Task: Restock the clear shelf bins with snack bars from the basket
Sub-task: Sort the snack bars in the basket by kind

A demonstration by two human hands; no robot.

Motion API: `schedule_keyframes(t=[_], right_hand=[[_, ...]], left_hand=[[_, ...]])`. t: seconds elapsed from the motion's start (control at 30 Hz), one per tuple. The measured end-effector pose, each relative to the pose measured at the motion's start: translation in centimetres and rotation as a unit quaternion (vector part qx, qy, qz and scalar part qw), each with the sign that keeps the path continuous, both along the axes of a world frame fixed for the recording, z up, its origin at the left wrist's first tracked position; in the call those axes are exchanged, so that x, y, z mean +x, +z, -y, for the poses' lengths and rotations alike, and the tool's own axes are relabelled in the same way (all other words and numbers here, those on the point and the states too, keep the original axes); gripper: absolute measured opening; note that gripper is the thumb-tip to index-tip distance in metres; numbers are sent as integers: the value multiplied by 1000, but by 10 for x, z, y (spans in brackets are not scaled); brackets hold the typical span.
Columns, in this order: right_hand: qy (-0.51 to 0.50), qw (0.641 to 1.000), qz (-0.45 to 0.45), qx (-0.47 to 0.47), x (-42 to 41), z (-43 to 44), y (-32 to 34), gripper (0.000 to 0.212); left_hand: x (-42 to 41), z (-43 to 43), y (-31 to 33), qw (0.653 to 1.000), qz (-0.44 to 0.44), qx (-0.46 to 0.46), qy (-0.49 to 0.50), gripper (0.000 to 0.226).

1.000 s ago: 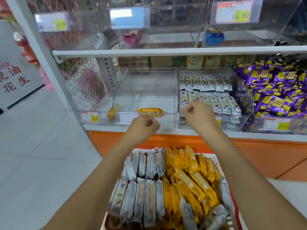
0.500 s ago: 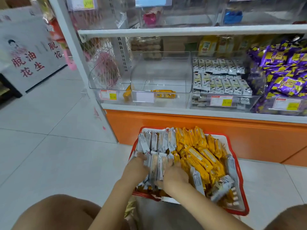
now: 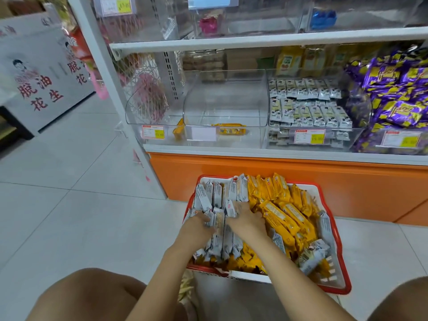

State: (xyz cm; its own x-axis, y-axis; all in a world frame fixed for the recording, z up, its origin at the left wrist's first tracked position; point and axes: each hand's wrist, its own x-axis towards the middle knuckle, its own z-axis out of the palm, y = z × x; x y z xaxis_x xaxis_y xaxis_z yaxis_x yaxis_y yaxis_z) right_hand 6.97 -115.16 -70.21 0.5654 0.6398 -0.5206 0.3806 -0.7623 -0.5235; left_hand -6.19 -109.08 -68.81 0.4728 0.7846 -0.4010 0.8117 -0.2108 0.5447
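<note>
A red basket [image 3: 339, 249] stands on the floor below the shelf, with grey snack bars [image 3: 217, 193] on its left side and yellow snack bars [image 3: 278, 212] on its right. Both hands are down in the grey bars. My left hand [image 3: 196, 225] curls its fingers round a bundle from the left. My right hand [image 3: 247, 218] lies palm down against the same bundle, fingertips dug in among the bars. On the shelf, the middle clear bin [image 3: 227, 98] holds a single yellow bar [image 3: 231, 129]. The bin to its right [image 3: 308, 107] holds rows of grey bars.
A clear bin at the left [image 3: 150, 112] has a yellow bar [image 3: 179, 129] at its front corner. Purple packs [image 3: 398, 93] fill the far right bin. An orange base [image 3: 278, 177] runs under the shelf. My knees frame the bottom; tiled floor lies to the left.
Both hands came down from the shelf bins into the basket, and now sit deeper among the grey bars. My view dropped and moved closer to the basket.
</note>
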Motion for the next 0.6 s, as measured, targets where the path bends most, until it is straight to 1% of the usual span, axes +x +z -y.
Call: schedule_keyframes(t=[0.07,0.1,0.13,0.17,0.2,0.23,0.27,0.3,0.33,0.37,0.4,0.43,0.5,0.57,0.6], right_hand=[[-27,997,-69,29,9,1,2,64],[-46,991,-113,54,13,1,4,61],[-67,981,-163,82,17,4,9,58],[-91,965,-220,111,21,7,15,53],[-119,939,-290,141,24,11,22,48],[-149,900,-370,174,29,16,30,44],[-171,850,-454,205,35,21,38,41],[-184,796,-530,227,40,27,44,40],[-185,754,-583,239,46,31,50,42],[-177,731,-612,243,50,35,56,45],[-169,724,-622,245,54,38,59,47],[-158,725,-623,249,57,41,63,48],[-135,739,-600,274,63,46,69,43],[-120,770,-547,305,68,50,75,32],[-114,796,-503,317,71,52,78,26]], left_hand=[[3,-1,3,1000,-5,13,6,47],[6,-1,4,999,15,28,19,41],[8,-1,7,997,51,34,40,32],[11,-2,10,992,103,20,74,26],[15,-4,12,980,162,-25,116,31],[19,-6,14,958,221,-94,156,41],[22,-7,17,930,270,-173,177,47],[26,-7,20,901,313,-244,176,48],[31,-7,24,870,352,-301,169,47],[36,-7,27,839,389,-343,163,45],[41,-6,30,812,423,-370,159,44],[48,-6,34,793,448,-381,155,45],[61,-6,39,775,477,-386,152,49],[73,-6,47,769,490,-381,152,47],[80,-6,50,768,495,-378,151,44]])
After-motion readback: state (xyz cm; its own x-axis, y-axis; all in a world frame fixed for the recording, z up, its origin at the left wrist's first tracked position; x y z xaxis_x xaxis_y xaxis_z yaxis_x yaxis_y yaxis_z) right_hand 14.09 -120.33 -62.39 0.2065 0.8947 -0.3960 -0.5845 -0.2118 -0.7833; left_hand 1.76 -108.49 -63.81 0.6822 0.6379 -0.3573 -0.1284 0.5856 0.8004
